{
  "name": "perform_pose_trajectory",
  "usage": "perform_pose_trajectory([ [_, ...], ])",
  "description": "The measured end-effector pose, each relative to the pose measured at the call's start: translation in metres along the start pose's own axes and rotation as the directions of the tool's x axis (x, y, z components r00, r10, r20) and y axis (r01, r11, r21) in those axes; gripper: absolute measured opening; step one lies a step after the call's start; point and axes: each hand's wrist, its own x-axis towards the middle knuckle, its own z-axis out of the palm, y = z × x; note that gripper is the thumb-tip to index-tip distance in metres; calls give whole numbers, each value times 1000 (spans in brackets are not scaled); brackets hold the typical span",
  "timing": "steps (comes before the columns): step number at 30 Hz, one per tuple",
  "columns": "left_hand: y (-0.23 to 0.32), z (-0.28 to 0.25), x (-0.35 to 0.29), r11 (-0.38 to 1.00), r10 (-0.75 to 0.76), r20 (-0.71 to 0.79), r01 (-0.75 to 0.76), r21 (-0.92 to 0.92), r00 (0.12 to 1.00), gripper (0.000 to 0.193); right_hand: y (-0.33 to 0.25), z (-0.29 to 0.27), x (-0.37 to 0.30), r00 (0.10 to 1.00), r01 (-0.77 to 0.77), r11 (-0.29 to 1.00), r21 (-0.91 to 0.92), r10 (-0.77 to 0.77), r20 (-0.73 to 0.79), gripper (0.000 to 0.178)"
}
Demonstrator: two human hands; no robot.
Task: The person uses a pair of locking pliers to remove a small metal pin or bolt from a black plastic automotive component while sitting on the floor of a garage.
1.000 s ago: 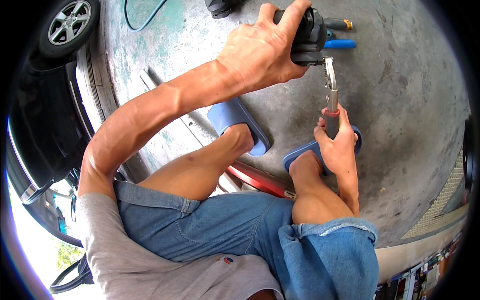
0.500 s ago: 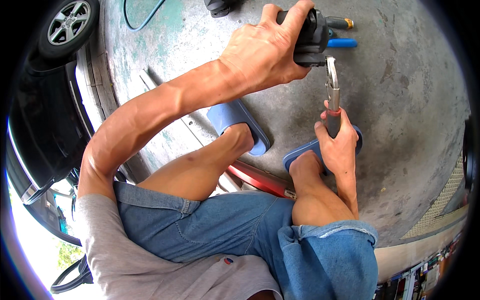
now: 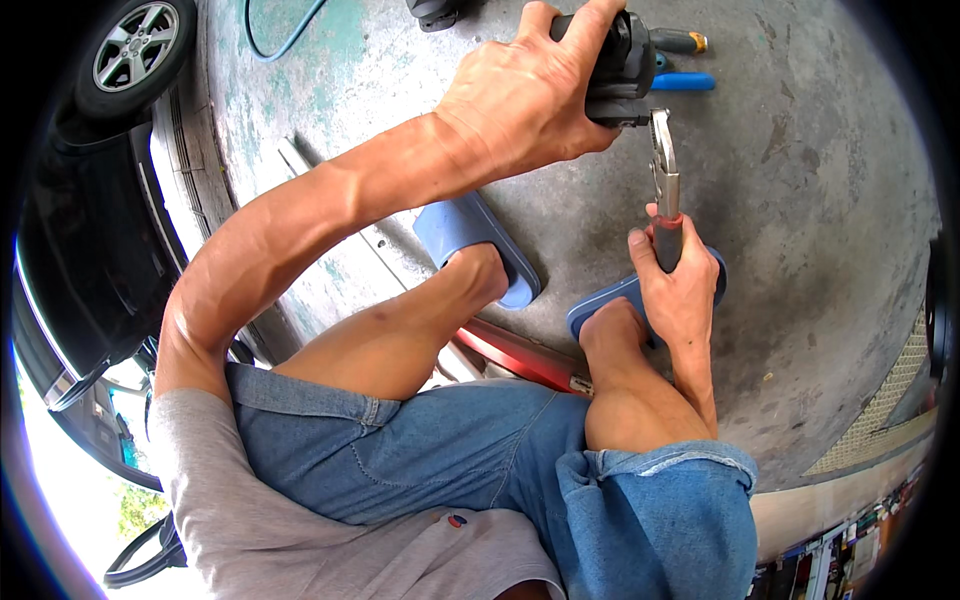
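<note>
**Black part (image 3: 622,65) under my left hand (image 3: 530,95), pliers (image 3: 667,180) in my right hand (image 3: 682,290)**

In the head view, my left hand wraps the black part, fingers over its top, thumb low along its side. It looks like hard, moulded stuff, chunky and stepped; I judge it stiff and fairly weighty, best clasped around its thick body, though smooth faces could slip.

My right hand is closed around the pliers' dark sleeve, which has a red collar where the metal begins. The sleeve looks grippy; the bare, shiny steel is probably slicker and rigid, so the sleeve is the place to hold. The curved, toothed jaws stand at the part's lower right corner; I can't tell whether they touch it.

Just beyond, a smooth blue handle (image 3: 683,81) and a grey handle (image 3: 676,41) with a yellow end lie over stained, rough concrete floor (image 3: 800,220).
</note>
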Motion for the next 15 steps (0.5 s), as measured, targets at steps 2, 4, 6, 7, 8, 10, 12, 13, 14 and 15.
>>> perform_pose_trajectory([
  [2, 0, 7, 2, 998, 48, -43, -46, 43, 998, 104, 5, 0, -1, 1000, 8, 1000, -3, -8, -22, 35],
  [4, 0, 3, 1, 999, 47, -35, -46, 28, 998, 104, 4, 0, -1, 999, 21, 1000, -20, -21, -36, 33],
  [6, -1, 3, 0, 999, 45, -27, -45, 16, 999, 104, -1, 0, -1, 999, 3, 1000, -31, -4, -36, 33],
  [7, -4, 5, 0, 999, 46, -39, -45, 24, 998, 104, -2, 0, -1, 999, 4, 999, -31, -5, -34, 33],
  [8, -5, 7, 0, 998, 47, -51, -45, 32, 998, 104, -3, 1, -1, 999, 5, 999, -50, -7, -44, 33],
  [10, -5, 7, -1, 998, 45, -47, -43, 42, 998, 104, -5, 1, -2, 999, 2, 998, -68, -6, -53, 34],
  [12, -4, 7, 0, 998, 44, -44, -42, 53, 998, 104, -6, 1, -2, 998, -34, 994, -101, 28, -61, 36],
  [13, -5, 8, 0, 997, 42, -47, -39, 60, 998, 105, -6, 2, -2, 998, -35, 994, -100, 29, -61, 36],
  [14, -5, 10, 0, 997, 40, -50, -37, 67, 998, 105, -4, 3, -3, 997, -31, 993, -118, 22, -75, 35],
  [15, -7, 12, 1, 997, 40, -51, -36, 68, 998, 105, -3, 3, -2, 996, -26, 991, -135, 14, -87, 35],
])
